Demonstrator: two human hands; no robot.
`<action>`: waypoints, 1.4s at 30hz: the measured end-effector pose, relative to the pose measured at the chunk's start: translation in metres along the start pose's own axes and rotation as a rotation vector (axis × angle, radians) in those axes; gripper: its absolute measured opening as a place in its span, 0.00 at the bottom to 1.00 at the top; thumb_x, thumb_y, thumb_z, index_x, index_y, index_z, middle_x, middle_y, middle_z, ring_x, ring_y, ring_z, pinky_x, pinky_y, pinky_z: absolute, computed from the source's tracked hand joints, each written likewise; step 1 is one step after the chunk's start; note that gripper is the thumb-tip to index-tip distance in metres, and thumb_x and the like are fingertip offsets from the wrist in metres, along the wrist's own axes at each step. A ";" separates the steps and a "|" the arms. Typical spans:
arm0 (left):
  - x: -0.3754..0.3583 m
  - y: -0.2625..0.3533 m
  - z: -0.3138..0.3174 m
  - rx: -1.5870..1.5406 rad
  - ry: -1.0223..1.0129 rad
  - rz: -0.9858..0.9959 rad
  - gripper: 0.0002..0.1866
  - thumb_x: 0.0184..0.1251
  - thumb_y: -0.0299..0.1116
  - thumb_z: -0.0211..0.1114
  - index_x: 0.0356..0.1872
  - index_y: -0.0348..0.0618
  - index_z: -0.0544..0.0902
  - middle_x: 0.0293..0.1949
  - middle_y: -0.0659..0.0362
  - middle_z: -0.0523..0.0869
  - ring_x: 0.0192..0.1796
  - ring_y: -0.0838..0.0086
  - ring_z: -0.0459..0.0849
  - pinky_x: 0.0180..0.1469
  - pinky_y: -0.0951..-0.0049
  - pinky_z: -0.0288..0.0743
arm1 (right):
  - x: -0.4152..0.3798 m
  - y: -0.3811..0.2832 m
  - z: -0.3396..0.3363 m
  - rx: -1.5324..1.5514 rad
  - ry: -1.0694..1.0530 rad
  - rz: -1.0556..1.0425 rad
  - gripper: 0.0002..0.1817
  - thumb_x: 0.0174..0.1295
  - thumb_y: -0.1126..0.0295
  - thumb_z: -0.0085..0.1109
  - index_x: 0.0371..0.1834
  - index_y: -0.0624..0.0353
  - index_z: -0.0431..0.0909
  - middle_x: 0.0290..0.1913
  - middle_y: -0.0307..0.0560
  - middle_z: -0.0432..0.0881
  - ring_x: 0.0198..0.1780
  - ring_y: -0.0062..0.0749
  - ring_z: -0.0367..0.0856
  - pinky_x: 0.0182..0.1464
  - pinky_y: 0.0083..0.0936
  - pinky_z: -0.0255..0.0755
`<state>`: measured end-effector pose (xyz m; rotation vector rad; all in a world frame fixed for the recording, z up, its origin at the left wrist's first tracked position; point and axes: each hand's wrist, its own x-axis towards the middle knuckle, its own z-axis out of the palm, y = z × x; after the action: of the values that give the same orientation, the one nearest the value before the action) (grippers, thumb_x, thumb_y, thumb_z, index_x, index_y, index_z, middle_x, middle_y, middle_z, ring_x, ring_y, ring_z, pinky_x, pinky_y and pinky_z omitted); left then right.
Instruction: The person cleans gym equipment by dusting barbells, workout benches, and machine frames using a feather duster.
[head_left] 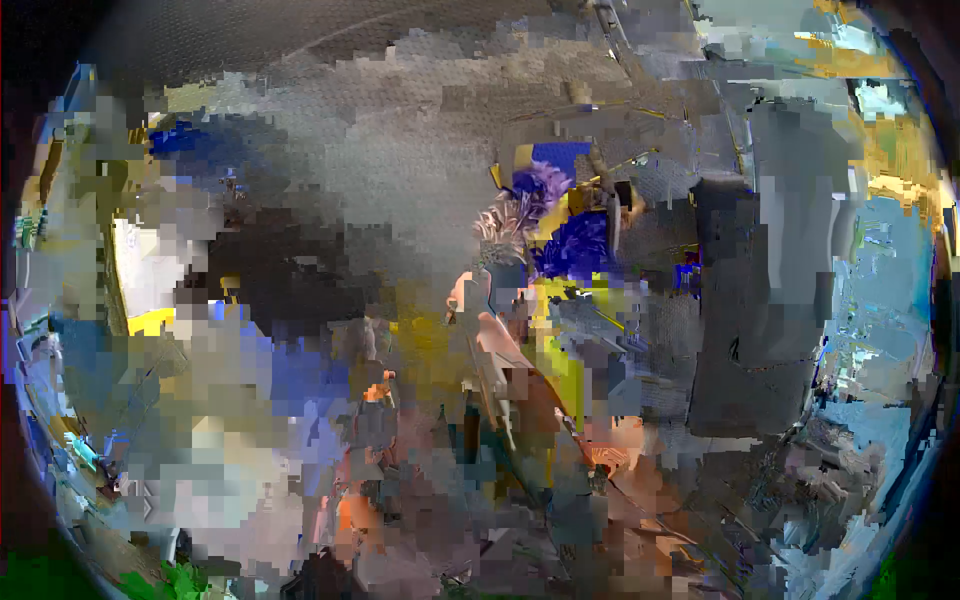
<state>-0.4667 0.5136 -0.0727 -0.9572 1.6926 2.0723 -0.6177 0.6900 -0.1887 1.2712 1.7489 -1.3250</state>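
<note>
The picture is badly broken into blocks and smears, so most outlines are lost. A skin-coloured shape near the middle looks like my right hand, with a forearm-like streak running down to the lower right. Just above it is a bristly, tufted thing, pale brown and violet; whether the hand touches it cannot be made out. Beside that lies a dark blue tufted patch with yellow around it. Orange-pink patches at the lower left of centre may be my left hand. Its fingers do not show.
A tall dark grey panel-like shape stands on the right. A grey textured surface spans the top. On the left are a white patch and a dark blotch. Light blue and yellow smears fill the right edge.
</note>
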 end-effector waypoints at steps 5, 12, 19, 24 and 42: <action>-0.003 -0.018 0.019 0.020 -0.078 -0.022 0.17 0.73 0.29 0.55 0.61 0.45 0.78 0.49 0.59 0.82 0.44 0.78 0.78 0.51 0.75 0.73 | 0.021 0.076 -0.089 -0.224 0.393 0.003 0.10 0.69 0.65 0.50 0.38 0.60 0.75 0.27 0.50 0.76 0.22 0.37 0.74 0.19 0.42 0.65; -0.035 -0.039 0.057 0.027 -0.194 -0.133 0.16 0.73 0.29 0.56 0.60 0.45 0.79 0.48 0.61 0.82 0.44 0.79 0.77 0.51 0.77 0.72 | -0.049 0.124 -0.236 -0.543 1.118 -0.413 0.13 0.72 0.69 0.45 0.50 0.68 0.73 0.49 0.67 0.79 0.54 0.62 0.79 0.56 0.49 0.71; -0.040 -0.053 0.083 0.073 -0.221 -0.145 0.17 0.73 0.31 0.56 0.60 0.45 0.79 0.49 0.59 0.82 0.46 0.76 0.79 0.53 0.74 0.73 | -0.089 0.151 -0.249 -0.507 0.884 -0.345 0.14 0.72 0.67 0.46 0.50 0.66 0.73 0.50 0.66 0.80 0.54 0.59 0.79 0.55 0.48 0.71; -0.032 -0.049 0.087 0.076 -0.181 -0.157 0.17 0.73 0.31 0.55 0.60 0.44 0.79 0.49 0.59 0.82 0.45 0.77 0.79 0.51 0.74 0.73 | -0.110 0.148 -0.257 -0.691 0.386 0.326 0.16 0.69 0.65 0.48 0.45 0.65 0.80 0.45 0.66 0.84 0.51 0.61 0.82 0.54 0.48 0.72; -0.062 -0.048 0.094 -0.163 0.068 -0.115 0.16 0.76 0.31 0.51 0.60 0.42 0.77 0.51 0.57 0.83 0.42 0.77 0.78 0.49 0.75 0.73 | -0.092 -0.260 -0.109 -1.348 0.368 -1.499 0.18 0.70 0.69 0.44 0.62 0.52 0.72 0.46 0.67 0.82 0.46 0.65 0.82 0.47 0.53 0.76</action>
<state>-0.4207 0.6268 -0.0601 -1.1589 1.4795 2.1493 -0.8159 0.7509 0.0227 -0.7923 3.0172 -0.0062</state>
